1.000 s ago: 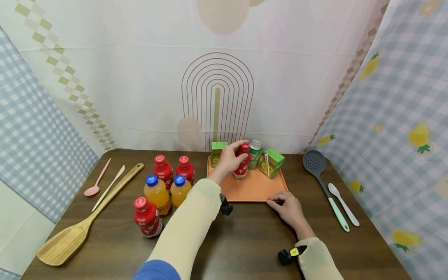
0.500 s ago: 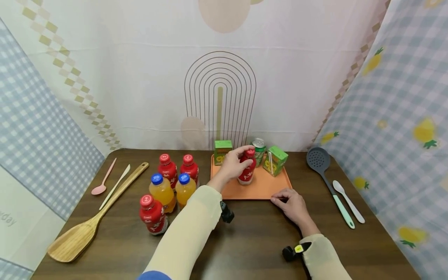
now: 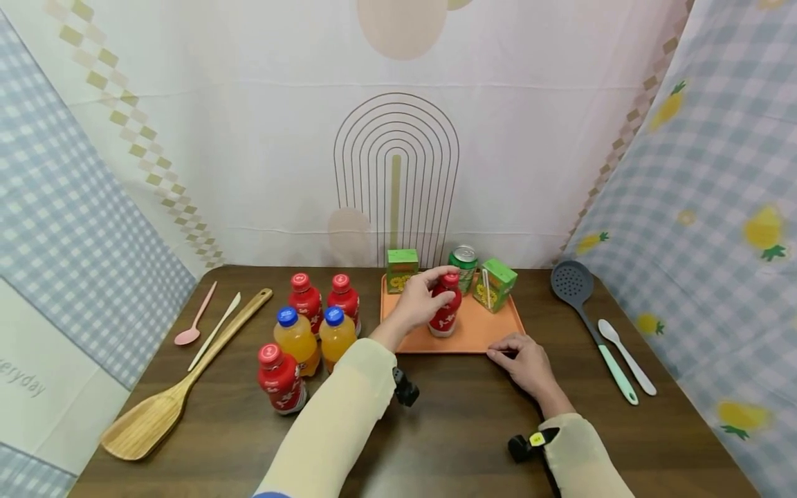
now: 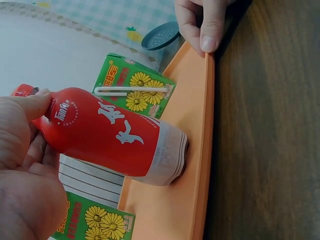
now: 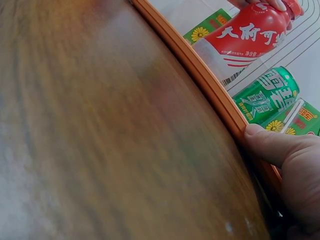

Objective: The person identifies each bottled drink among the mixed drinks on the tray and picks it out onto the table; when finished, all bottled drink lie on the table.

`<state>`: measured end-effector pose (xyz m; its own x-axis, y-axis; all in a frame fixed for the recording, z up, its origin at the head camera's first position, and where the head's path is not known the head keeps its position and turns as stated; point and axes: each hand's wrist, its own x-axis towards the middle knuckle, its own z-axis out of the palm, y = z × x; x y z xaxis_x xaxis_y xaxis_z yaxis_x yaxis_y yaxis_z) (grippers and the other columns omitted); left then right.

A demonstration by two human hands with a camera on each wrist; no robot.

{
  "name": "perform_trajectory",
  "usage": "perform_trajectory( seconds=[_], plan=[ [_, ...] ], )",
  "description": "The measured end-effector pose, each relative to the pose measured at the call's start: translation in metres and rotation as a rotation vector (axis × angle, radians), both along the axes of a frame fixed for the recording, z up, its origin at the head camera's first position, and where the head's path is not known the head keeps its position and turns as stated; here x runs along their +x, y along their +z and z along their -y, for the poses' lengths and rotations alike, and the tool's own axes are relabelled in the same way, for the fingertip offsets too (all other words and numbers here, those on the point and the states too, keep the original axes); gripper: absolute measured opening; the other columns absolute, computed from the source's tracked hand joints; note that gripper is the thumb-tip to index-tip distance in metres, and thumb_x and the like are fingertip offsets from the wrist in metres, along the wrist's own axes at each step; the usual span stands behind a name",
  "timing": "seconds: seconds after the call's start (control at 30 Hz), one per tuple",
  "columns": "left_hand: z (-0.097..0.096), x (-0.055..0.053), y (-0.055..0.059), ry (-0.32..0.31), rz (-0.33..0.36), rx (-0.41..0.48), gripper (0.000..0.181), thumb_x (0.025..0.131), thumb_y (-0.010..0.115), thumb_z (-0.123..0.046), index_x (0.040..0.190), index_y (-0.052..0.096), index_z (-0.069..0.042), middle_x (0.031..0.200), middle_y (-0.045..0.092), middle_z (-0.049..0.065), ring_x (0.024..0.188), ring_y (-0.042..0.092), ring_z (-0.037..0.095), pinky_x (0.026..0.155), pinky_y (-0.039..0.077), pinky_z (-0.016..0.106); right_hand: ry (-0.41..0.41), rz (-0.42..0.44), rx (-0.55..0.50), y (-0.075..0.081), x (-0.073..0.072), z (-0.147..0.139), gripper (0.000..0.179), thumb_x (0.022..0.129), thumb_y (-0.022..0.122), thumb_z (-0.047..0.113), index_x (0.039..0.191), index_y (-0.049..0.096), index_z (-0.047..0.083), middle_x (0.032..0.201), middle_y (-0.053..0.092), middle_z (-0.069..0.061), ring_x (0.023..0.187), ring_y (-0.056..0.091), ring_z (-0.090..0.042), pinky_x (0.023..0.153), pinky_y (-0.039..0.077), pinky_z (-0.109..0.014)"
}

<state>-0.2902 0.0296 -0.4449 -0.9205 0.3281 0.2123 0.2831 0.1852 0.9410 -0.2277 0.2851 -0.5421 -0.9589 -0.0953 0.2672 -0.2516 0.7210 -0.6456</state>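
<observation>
My left hand (image 3: 418, 304) grips a red plastic bottle (image 3: 445, 311) near its cap, thumb and fingers around the neck. The bottle is upright, its pale base right at the surface of the orange tray (image 3: 473, 339). In the left wrist view the red bottle (image 4: 110, 132) shows white lettering. My right hand (image 3: 526, 366) pinches the tray's front rim near its right corner; the right wrist view shows the thumb (image 5: 265, 142) on the rim. Behind the bottle on the tray stand a green can (image 3: 463, 266) and two green drink cartons, one left (image 3: 402, 266) and one right (image 3: 495, 287).
Left of the tray stand several bottles: red ones (image 3: 283, 380) and two orange drinks with blue caps (image 3: 297, 342). A wooden spatula (image 3: 149, 422), a white knife (image 3: 214, 332) and a pink spoon (image 3: 193, 328) lie far left. A slotted turner (image 3: 573, 283) and white spoon (image 3: 625, 356) lie right.
My left hand has brought the red bottle from beside the green can toward the tray's front. The right hand stays at the tray rim. The head view has shifted slightly.
</observation>
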Motion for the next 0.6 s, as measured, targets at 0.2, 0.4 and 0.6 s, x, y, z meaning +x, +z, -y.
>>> perform_trajectory(
  seconds=[0.2,0.4,0.6],
  plan=[
    [0.0,0.008,0.001,-0.005,-0.002,0.009,0.045,0.091,0.067,-0.01,0.131,0.059,-0.028,0.128,0.059,-0.004,0.117,0.055,0.011,0.092,0.05,0.037,0.003,0.002,-0.001,0.0,0.0,-0.001,0.006,0.082,0.077,0.033,0.082,0.075,0.028,0.087,0.066,0.011,0.086,0.058,-0.012,0.078,0.047,-0.037],
    [0.002,0.012,-0.002,-0.007,-0.038,0.005,0.044,0.09,0.068,-0.009,0.13,0.06,-0.025,0.128,0.059,-0.004,0.119,0.055,0.012,0.092,0.05,0.036,-0.006,0.006,0.011,-0.001,-0.001,-0.002,0.008,0.082,0.077,0.034,0.082,0.075,0.027,0.088,0.066,0.01,0.087,0.058,-0.012,0.078,0.047,-0.036],
    [0.004,0.017,-0.003,0.005,-0.033,-0.003,0.041,0.09,0.069,-0.016,0.128,0.062,-0.03,0.125,0.06,-0.008,0.117,0.055,0.01,0.093,0.049,0.036,-0.007,0.011,0.006,0.0,0.0,0.0,0.009,0.082,0.076,0.036,0.082,0.075,0.028,0.087,0.066,0.011,0.087,0.058,-0.013,0.079,0.046,-0.038]
  ],
)
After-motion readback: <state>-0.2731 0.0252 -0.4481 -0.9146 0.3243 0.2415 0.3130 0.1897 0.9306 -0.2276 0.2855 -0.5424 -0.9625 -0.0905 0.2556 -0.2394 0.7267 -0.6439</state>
